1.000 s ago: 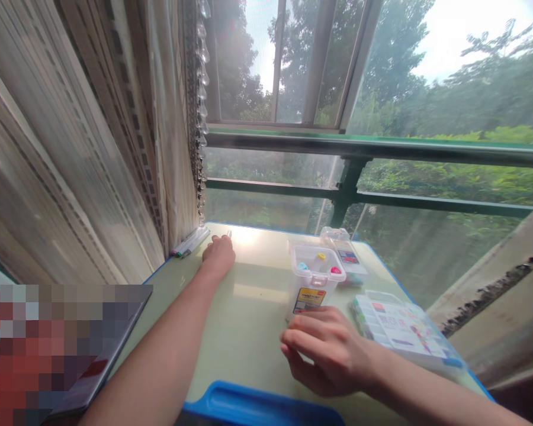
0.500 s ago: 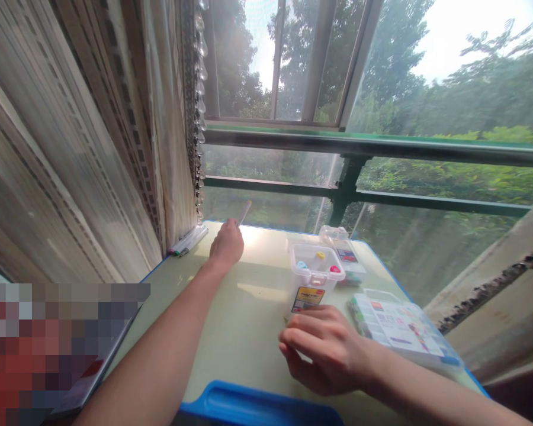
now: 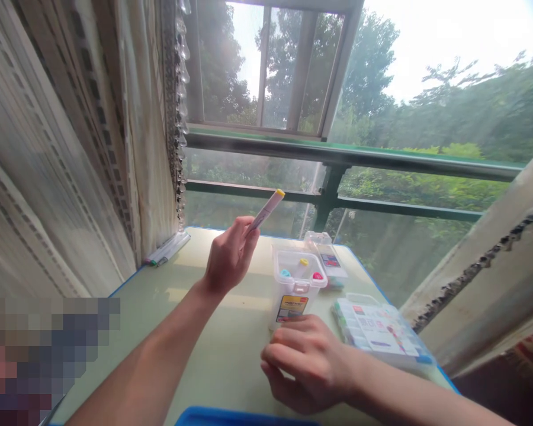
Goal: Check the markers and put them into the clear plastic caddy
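My left hand [image 3: 231, 254] is raised over the far part of the table, its fingers closed around a marker [image 3: 269, 208]. The marker is white with a yellow end and tilts up to the right. Just right of that hand stands a clear plastic box [image 3: 276, 305], open at the top, with a few markers upright inside; a yellow end [image 3: 303, 262], a blue one and a red one show. My right hand [image 3: 306, 361] is in front of this box, fingers curled loosely and nothing visible in them. Whether its knuckles touch the box I cannot tell.
Behind the open box is a clear lid or case [image 3: 333, 260]. A flat clear case [image 3: 377, 331] with a printed label lies at the right. Several markers [image 3: 169, 248] lie at the far left table edge, beside the curtain [image 3: 146, 130]. A blue tray [image 3: 244, 417] borders the front.
My left hand has lifted off the far table area and turned, bringing the marker up and to the right toward the box. The view has shifted slightly; my right hand keeps its curled pose.
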The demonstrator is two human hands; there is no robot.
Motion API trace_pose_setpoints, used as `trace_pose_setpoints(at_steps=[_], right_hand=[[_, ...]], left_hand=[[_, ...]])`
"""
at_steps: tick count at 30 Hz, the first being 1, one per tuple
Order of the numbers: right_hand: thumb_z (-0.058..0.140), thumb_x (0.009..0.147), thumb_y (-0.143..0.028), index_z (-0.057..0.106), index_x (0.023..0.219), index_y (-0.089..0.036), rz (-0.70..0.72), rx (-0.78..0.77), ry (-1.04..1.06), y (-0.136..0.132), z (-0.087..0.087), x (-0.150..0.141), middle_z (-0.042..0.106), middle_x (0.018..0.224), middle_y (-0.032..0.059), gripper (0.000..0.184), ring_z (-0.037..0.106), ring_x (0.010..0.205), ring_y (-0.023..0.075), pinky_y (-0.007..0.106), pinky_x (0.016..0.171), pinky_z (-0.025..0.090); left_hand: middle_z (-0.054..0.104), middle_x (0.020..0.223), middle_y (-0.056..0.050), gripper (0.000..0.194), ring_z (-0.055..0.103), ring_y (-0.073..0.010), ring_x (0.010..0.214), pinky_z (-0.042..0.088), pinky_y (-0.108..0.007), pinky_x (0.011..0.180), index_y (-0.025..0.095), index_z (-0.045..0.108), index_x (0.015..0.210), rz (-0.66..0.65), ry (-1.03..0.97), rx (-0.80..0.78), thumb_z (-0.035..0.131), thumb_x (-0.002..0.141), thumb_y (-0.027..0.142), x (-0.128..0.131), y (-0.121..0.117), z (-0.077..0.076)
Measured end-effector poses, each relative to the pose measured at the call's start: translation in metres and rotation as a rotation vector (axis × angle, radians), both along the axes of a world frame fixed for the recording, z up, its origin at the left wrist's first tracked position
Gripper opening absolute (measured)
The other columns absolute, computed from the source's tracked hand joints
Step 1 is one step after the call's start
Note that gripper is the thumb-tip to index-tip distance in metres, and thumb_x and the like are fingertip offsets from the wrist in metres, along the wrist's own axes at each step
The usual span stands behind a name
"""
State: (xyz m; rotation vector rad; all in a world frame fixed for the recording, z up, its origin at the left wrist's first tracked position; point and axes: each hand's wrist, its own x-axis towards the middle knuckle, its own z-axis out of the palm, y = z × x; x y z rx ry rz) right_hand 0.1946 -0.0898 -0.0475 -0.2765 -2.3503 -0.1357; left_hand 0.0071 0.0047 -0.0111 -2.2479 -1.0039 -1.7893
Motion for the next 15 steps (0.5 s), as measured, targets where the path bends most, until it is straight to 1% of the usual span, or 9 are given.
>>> trace_pose_setpoints(at_steps=[3, 5, 6, 8, 10, 11, 12, 14, 15], right_hand=[[0.056, 0.084, -0.010, 0.062, 0.078, -0.018, 0.027, -0.021, 0.065, -0.006, 0.003, -0.003, 0.055, 0.056, -0.0020, 0.011, 0.041, 0.043, 0.0113, 0.029, 0.043, 0.031], [0.056, 0.083, -0.009, 0.063, 0.081, -0.017, 0.022, -0.058, 0.150, -0.015, 0.015, -0.003, 0.058, 0.055, -0.0020, 0.011, 0.042, 0.040, 0.0110, 0.029, 0.041, 0.030], [0.057, 0.083, -0.008, 0.064, 0.083, -0.017, 0.002, -0.067, 0.205, -0.020, 0.025, -0.002, 0.060, 0.055, -0.0021, 0.012, 0.043, 0.039, 0.0108, 0.029, 0.040, 0.031], [0.060, 0.081, -0.007, 0.067, 0.087, -0.017, -0.051, -0.045, 0.296, -0.029, 0.056, 0.002, 0.068, 0.059, -0.0005, 0.014, 0.053, 0.042, 0.0117, 0.028, 0.043, 0.039], [0.064, 0.082, -0.007, 0.068, 0.086, -0.020, -0.186, 0.010, 0.335, -0.029, 0.094, 0.008, 0.070, 0.063, -0.0008, 0.014, 0.059, 0.047, 0.0117, 0.026, 0.049, 0.048], [0.064, 0.084, -0.008, 0.068, 0.081, -0.021, -0.288, 0.031, 0.399, -0.024, 0.113, 0.011, 0.067, 0.058, -0.0030, 0.014, 0.058, 0.046, 0.0110, 0.025, 0.050, 0.048], [0.066, 0.088, -0.014, 0.069, 0.079, -0.022, -0.366, 0.065, 0.501, -0.016, 0.131, 0.014, 0.062, 0.053, -0.0045, 0.013, 0.053, 0.043, 0.0097, 0.024, 0.045, 0.043], [0.071, 0.093, -0.029, 0.074, 0.085, -0.021, -0.457, -0.091, 0.543, 0.007, 0.157, 0.021, 0.063, 0.055, -0.0027, 0.012, 0.055, 0.046, 0.0108, 0.023, 0.043, 0.040], [0.072, 0.093, -0.038, 0.076, 0.089, -0.020, -0.456, -0.233, 0.494, 0.019, 0.165, 0.025, 0.066, 0.060, -0.0009, 0.019, 0.058, 0.048, 0.0109, 0.023, 0.044, 0.041]], left_hand=[[0.075, 0.087, -0.004, 0.017, 0.066, -0.0118, 0.069, 0.048, -0.021, 0.065, 0.018, 0.066, 0.111, -0.032, 0.008, 0.052, 0.054, 0.105, 0.028, 0.000, 0.003, 0.000], [0.077, 0.093, -0.005, 0.019, 0.068, -0.0129, 0.074, 0.050, -0.022, 0.068, 0.018, 0.069, 0.114, -0.057, 0.032, 0.087, 0.055, 0.104, 0.026, 0.000, 0.003, 0.000], [0.077, 0.094, -0.005, 0.020, 0.068, -0.0130, 0.074, 0.050, -0.023, 0.068, 0.018, 0.070, 0.116, -0.062, 0.047, 0.106, 0.056, 0.104, 0.026, 0.000, 0.003, 0.000], [0.077, 0.094, -0.005, 0.022, 0.066, -0.0122, 0.071, 0.049, -0.023, 0.067, 0.018, 0.071, 0.119, -0.059, 0.066, 0.142, 0.058, 0.103, 0.026, 0.001, 0.001, 0.001], [0.077, 0.092, -0.005, 0.024, 0.064, -0.0115, 0.069, 0.048, -0.022, 0.064, 0.018, 0.072, 0.121, -0.062, 0.061, 0.176, 0.060, 0.103, 0.027, 0.001, -0.002, 0.002], [0.077, 0.091, -0.005, 0.025, 0.064, -0.0114, 0.068, 0.048, -0.022, 0.064, 0.017, 0.073, 0.122, -0.073, 0.050, 0.193, 0.060, 0.103, 0.027, 0.002, -0.003, 0.002], [0.076, 0.090, -0.005, 0.026, 0.064, -0.0113, 0.068, 0.048, -0.021, 0.064, 0.017, 0.073, 0.123, -0.085, 0.038, 0.206, 0.060, 0.103, 0.028, 0.002, -0.004, 0.003], [0.075, 0.086, -0.005, 0.028, 0.063, -0.0110, 0.066, 0.048, -0.021, 0.062, 0.017, 0.073, 0.124, -0.099, 0.022, 0.216, 0.059, 0.104, 0.029, 0.003, -0.006, 0.004], [0.074, 0.083, -0.004, 0.029, 0.061, -0.0108, 0.063, 0.047, -0.021, 0.060, 0.016, 0.073, 0.125, -0.096, 0.019, 0.212, 0.059, 0.104, 0.030, 0.003, -0.006, 0.004]])
